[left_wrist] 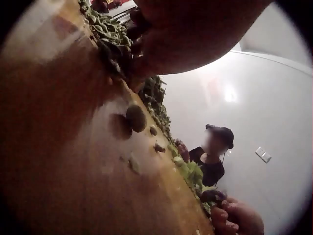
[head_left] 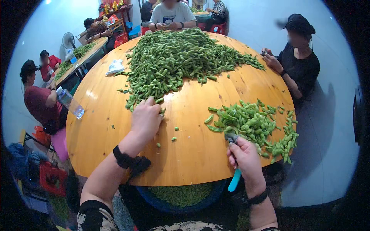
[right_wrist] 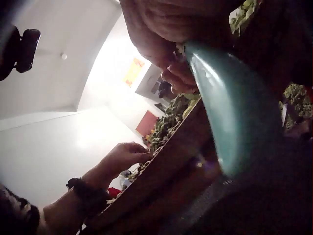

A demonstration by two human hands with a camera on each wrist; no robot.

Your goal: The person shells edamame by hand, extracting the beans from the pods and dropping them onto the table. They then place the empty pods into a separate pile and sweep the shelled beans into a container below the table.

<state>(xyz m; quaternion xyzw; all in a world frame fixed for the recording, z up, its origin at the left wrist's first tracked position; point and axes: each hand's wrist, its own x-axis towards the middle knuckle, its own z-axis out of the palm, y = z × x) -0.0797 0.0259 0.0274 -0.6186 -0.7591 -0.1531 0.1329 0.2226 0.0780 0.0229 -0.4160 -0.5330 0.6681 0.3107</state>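
Note:
In the head view the left hand (head_left: 146, 120) is at the near edge of the big heap of green pods (head_left: 165, 61), its fingers bent down around a pod; how firmly they hold it is hard to see. The right hand (head_left: 246, 158) grips a tool with a turquoise handle (head_left: 234, 180), its dark end by the thumb, beside a smaller pile of flatter, lighter pods (head_left: 250, 123). That handle (right_wrist: 230, 107) looms large in the right wrist view. A few loose beans (head_left: 174, 138) lie on the wood between the hands.
The round wooden table (head_left: 185, 165) has a blue tub (head_left: 143, 192) of beans below its near edge. A crumpled white tissue (head_left: 115, 67) lies left of the heap, and a plastic bottle (head_left: 71, 103) leans at the left edge. People sit across and at the right.

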